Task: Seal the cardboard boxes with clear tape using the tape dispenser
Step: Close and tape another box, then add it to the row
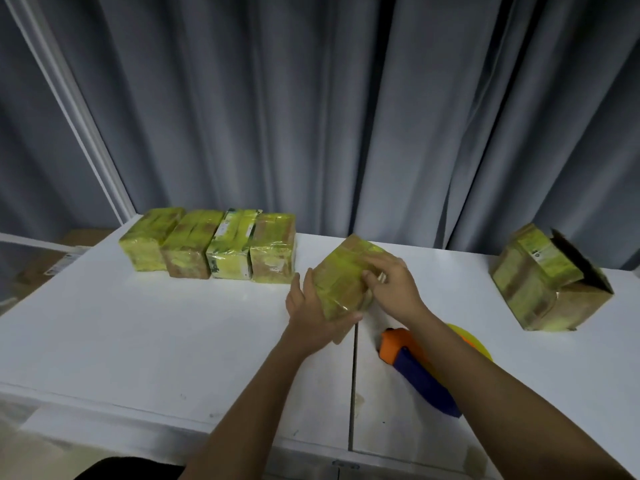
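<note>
Bench [138,341] carried the taped box [341,282] at centre, long axis running away and right. Left hand [311,313] gripped its near-left corner; right hand [393,287] pressed fingers on top. Tape dispenser [412,362] lay just under the right forearm, so the right hand was nearer.

Labels show on the third box in the row [231,249] and the far-right box [540,258], both unreadable.
</note>
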`<move>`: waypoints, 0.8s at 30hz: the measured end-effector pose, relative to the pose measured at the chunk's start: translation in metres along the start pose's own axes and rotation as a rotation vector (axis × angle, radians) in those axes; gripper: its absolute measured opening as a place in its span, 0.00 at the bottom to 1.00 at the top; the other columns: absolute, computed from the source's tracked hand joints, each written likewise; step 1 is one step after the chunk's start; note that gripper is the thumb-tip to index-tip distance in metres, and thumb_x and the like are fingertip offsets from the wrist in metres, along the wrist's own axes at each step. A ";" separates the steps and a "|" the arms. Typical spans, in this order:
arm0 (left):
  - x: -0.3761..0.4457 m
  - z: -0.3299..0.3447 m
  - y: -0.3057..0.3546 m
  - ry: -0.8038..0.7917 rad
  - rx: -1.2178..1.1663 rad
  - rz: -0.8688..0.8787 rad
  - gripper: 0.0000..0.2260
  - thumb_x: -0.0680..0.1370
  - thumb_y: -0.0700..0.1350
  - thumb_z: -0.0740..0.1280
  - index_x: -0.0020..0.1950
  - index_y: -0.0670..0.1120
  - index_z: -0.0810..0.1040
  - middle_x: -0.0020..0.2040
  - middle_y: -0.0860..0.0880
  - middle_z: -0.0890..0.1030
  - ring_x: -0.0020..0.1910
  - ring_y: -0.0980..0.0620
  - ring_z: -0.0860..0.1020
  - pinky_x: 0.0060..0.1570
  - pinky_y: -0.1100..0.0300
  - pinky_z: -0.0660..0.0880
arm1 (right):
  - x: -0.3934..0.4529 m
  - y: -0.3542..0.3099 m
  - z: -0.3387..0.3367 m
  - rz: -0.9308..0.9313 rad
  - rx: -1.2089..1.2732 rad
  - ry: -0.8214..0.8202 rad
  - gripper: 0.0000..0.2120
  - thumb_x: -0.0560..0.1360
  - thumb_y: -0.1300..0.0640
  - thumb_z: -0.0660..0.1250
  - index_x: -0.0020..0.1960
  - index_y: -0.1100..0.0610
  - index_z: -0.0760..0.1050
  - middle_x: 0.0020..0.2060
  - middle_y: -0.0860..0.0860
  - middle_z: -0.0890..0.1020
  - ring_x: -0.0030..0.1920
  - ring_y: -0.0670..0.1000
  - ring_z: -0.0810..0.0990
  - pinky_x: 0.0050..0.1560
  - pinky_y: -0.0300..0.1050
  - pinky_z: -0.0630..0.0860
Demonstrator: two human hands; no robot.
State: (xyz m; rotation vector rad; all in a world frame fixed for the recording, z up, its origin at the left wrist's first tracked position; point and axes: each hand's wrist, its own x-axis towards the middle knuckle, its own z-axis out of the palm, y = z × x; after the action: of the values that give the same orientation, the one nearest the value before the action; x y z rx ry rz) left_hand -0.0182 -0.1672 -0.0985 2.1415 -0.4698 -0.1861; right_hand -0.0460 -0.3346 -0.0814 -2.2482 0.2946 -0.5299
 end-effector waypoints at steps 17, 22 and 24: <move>-0.007 -0.044 -0.011 0.222 0.107 0.049 0.19 0.76 0.45 0.68 0.67 0.48 0.73 0.65 0.42 0.63 0.66 0.41 0.61 0.63 0.56 0.62 | -0.003 -0.020 -0.024 0.374 0.244 -0.038 0.21 0.80 0.53 0.61 0.72 0.55 0.66 0.50 0.51 0.77 0.53 0.51 0.75 0.56 0.42 0.72; -0.014 -0.044 -0.013 0.229 0.112 -0.013 0.19 0.77 0.47 0.67 0.68 0.50 0.72 0.66 0.40 0.63 0.65 0.38 0.63 0.65 0.53 0.62 | -0.048 -0.038 -0.010 0.168 0.157 0.073 0.14 0.79 0.58 0.61 0.63 0.54 0.76 0.50 0.55 0.78 0.49 0.50 0.76 0.53 0.40 0.73; -0.019 -0.044 -0.016 0.184 0.008 -0.062 0.20 0.80 0.49 0.62 0.72 0.50 0.66 0.72 0.40 0.59 0.70 0.39 0.61 0.69 0.51 0.58 | -0.067 -0.043 -0.003 0.160 0.193 0.071 0.14 0.79 0.60 0.61 0.63 0.54 0.77 0.50 0.51 0.79 0.50 0.48 0.76 0.55 0.39 0.72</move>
State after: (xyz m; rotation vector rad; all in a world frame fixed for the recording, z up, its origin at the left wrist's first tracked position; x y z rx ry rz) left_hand -0.0184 -0.1177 -0.0868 2.1587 -0.2978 -0.0216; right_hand -0.1046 -0.2832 -0.0655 -2.0033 0.4368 -0.5306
